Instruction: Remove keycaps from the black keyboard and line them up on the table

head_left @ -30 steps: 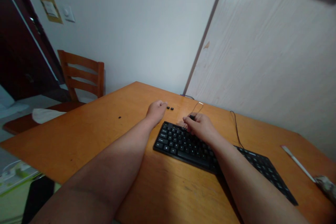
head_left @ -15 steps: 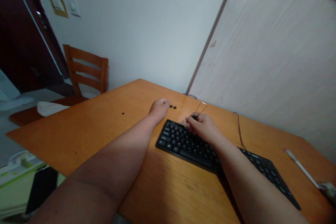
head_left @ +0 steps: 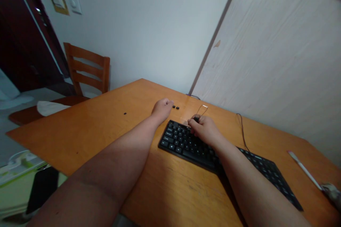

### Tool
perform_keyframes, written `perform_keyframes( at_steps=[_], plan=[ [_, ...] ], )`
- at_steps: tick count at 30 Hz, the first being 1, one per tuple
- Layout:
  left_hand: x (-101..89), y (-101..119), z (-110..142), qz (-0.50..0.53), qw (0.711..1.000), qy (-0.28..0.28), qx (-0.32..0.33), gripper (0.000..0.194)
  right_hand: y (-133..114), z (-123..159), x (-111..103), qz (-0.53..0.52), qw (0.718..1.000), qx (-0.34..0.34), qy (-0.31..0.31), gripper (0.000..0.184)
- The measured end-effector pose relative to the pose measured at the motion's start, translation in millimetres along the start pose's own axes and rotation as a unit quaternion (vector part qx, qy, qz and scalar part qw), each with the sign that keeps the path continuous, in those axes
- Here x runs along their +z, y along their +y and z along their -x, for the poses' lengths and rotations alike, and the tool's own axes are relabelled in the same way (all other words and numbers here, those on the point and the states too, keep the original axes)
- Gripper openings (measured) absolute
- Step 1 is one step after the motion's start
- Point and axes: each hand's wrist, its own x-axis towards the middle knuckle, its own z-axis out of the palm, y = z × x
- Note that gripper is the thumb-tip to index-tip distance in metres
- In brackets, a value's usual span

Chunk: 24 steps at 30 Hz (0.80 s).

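Observation:
A black keyboard lies on the orange wooden table. My right hand rests over its top left keys, fingers closed around a small dark handle with a thin wire loop sticking out beyond it. My left hand lies curled on the table just left of the keyboard, its fingers closed, fingertips beside two loose black keycaps. Whether it pinches anything is hidden. Another loose keycap sits further left on the table.
A wooden chair stands beyond the table's far left edge. The keyboard's black cable runs along the wall side. A white stick-like tool lies at the right. A wood-grain panel rises close behind the table.
Both hands stay almost in place. The view has shifted slightly; my right hand has edged a little along the keyboard's top row.

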Motion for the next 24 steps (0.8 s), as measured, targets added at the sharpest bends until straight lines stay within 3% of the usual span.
perform_keyframes(
  at_steps=[9,16,24],
  plan=[
    [0.1,3.0,2.5,-0.019,1.0,0.003,0.009,0.036,-2.2,0.2,-0.3,-0.006,1.0,0.01,-0.013,0.022],
    [-0.6,5.4,2.6,-0.025,0.999,0.001,0.021,0.036,-8.8,3.3,-1.2,0.024,0.999,-0.019,-0.009,0.021],
    [3.6,19.5,12.3,-0.057,0.994,-0.057,0.079,0.036,-2.1,-0.6,0.7,-0.004,1.0,-0.004,-0.012,0.021]
  ],
)
